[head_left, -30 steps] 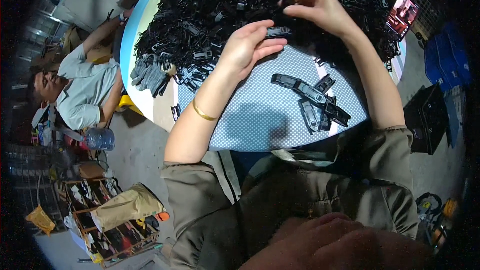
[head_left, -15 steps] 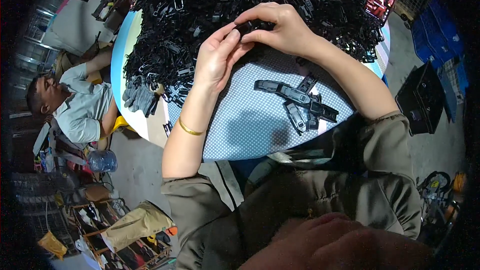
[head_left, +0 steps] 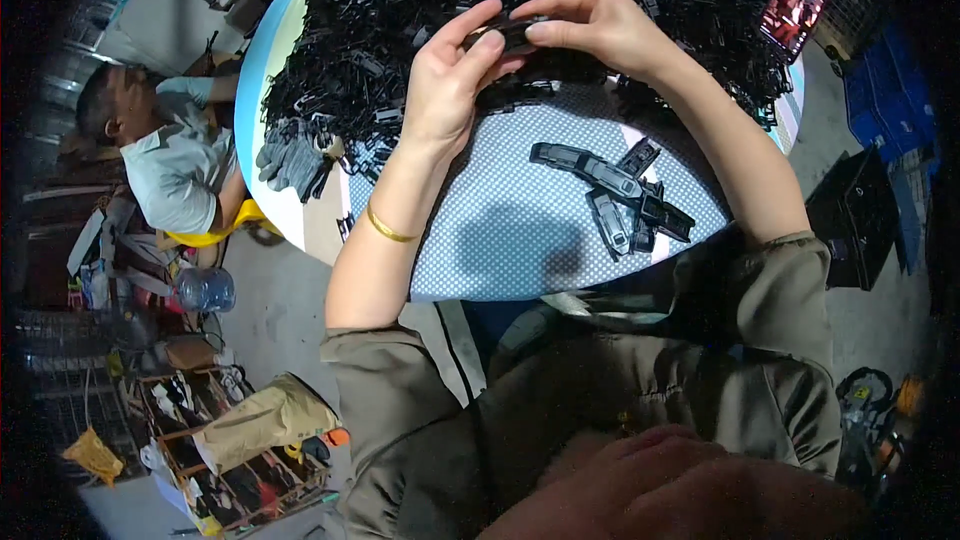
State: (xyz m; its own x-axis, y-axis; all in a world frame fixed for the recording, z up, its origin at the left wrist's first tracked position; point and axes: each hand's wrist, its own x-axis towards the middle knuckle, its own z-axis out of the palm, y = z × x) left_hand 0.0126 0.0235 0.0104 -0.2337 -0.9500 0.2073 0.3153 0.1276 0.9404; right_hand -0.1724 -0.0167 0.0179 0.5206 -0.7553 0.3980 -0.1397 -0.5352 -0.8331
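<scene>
Over the near edge of the heap, my two hands meet at a small black plastic part (head_left: pixel 513 35). My left hand (head_left: pixel 447 80) has its thumb against the left end of the part, the index finger lifted off above it. The thumb and index finger of my right hand (head_left: pixel 598 32) pinch the right end. Fingers cover much of the part, so its exact kind does not show. Several long black plastic parts with grey, frame-like faces (head_left: pixel 615 180) lie in a loose cluster on the pale dotted cloth (head_left: pixel 480 180), nearer my body and to the right.
A big heap of black plastic pieces (head_left: pixel 350 50) covers the table's far side. A grey glove (head_left: pixel 290 160) lies at its left edge, and a lit phone (head_left: pixel 793 12) stands at the far right. A person (head_left: pixel 170 150) sits at the left. Blue crates (head_left: pixel 885 90) stand right.
My hands have moved slightly farther away with the black part, and my left index finger has lifted. The whole view has shifted a little; the cluster on the cloth looks the same.
</scene>
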